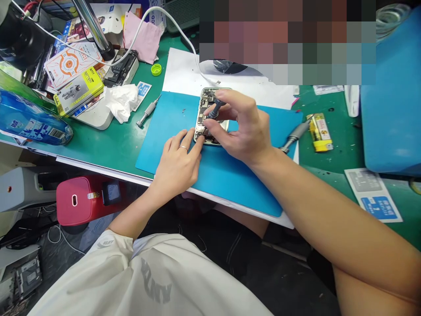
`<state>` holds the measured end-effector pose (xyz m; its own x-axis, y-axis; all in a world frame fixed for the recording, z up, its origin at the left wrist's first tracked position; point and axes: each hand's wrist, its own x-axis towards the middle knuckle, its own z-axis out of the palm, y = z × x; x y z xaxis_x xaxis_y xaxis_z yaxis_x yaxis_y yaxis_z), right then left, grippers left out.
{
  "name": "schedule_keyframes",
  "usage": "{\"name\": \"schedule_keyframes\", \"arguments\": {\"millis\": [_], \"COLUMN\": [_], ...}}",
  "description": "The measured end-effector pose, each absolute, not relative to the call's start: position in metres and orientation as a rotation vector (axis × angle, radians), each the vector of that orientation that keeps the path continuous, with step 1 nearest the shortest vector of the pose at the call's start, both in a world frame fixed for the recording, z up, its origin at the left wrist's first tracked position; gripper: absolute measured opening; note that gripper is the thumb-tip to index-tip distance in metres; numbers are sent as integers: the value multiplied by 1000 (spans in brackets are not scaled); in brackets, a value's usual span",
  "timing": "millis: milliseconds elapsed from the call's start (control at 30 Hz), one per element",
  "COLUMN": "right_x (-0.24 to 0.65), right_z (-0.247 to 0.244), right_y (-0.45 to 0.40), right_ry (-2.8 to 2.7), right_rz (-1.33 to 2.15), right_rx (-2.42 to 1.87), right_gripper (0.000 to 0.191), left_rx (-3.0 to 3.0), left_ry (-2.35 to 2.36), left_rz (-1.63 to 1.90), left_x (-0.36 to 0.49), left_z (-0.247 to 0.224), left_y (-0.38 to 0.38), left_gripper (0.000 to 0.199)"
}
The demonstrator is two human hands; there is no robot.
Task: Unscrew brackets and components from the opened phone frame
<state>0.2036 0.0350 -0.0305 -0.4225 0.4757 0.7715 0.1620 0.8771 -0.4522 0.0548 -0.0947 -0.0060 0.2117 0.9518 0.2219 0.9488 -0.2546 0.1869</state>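
An opened smartphone lies on the blue mat, its circuit board and inner parts bare. My right hand is closed on a small grey screwdriver, which it holds tilted over the phone; the tip is hidden behind my fingers. My left hand rests on the mat with fingers stretched out, the fingertips touching the phone's lower left edge. A tiny metal part lies on the mat left of the phone.
A second screwdriver lies left of the mat, a third at its right edge beside a yellow lighter. Boxes, a tissue and a blue bottle pack crowd the left. A white cable arches over the back.
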Motion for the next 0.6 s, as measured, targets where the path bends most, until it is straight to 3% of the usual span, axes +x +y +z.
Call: {"name": "schedule_keyframes", "arguments": {"millis": [600], "right_x": [202], "right_z": [-18], "right_y": [29], "right_ry": [-1845], "right_rz": [565], "right_rx": [-510], "right_gripper": [56], "left_rx": [2362], "left_ry": [1922], "left_rz": [475], "left_x": [55], "left_z": [-5], "left_y": [-93], "left_gripper": [43]}}
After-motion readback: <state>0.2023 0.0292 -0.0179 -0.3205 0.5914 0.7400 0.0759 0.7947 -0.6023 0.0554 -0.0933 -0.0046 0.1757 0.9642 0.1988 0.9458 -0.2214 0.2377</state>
